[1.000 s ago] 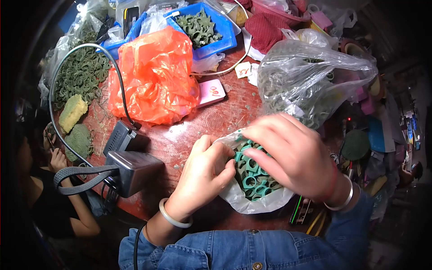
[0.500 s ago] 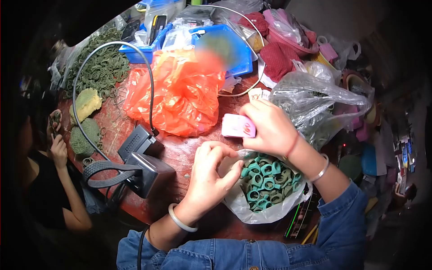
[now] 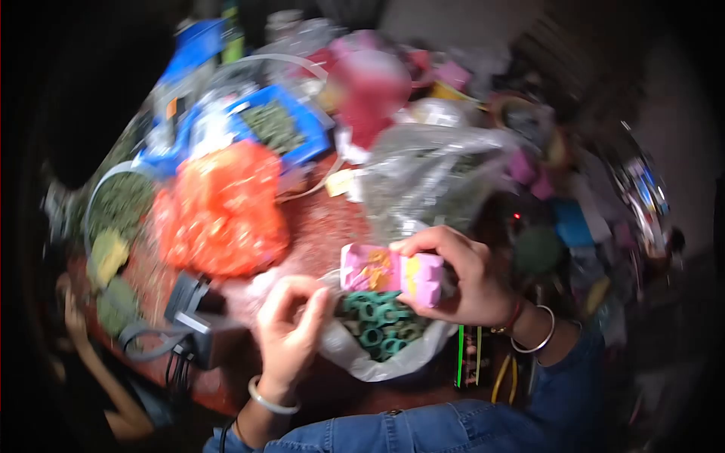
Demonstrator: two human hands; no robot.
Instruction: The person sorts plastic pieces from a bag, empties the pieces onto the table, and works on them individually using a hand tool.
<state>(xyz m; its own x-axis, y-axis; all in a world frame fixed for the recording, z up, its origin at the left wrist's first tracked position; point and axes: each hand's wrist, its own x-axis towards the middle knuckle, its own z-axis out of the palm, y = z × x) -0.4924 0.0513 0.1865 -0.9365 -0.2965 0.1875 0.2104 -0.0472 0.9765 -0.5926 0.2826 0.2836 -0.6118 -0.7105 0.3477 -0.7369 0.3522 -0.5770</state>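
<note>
My right hand [image 3: 472, 279] grips a pink block [image 3: 370, 268] with yellow patches on its face, held over the bag; it looks like two pieces side by side. Below it a white plastic bag [image 3: 381, 370] stands with its mouth spread, holding green ring-shaped pieces [image 3: 374, 332]. My left hand [image 3: 293, 321] hovers at the bag's left edge, thumb and forefinger curved towards each other; blur hides whether anything small is between them.
An orange plastic bag [image 3: 226, 211], a blue tray [image 3: 313, 140] of green pieces and a clear bag [image 3: 430, 174] lie beyond. Black devices [image 3: 200, 325] with a cable stand left. Another person's hand [image 3: 74, 313] shows at far left.
My right hand took the pink block from the table and brought it back over the bag, its yellow-patched face now showing. My left hand moved off the bag's rim. The view shifted.
</note>
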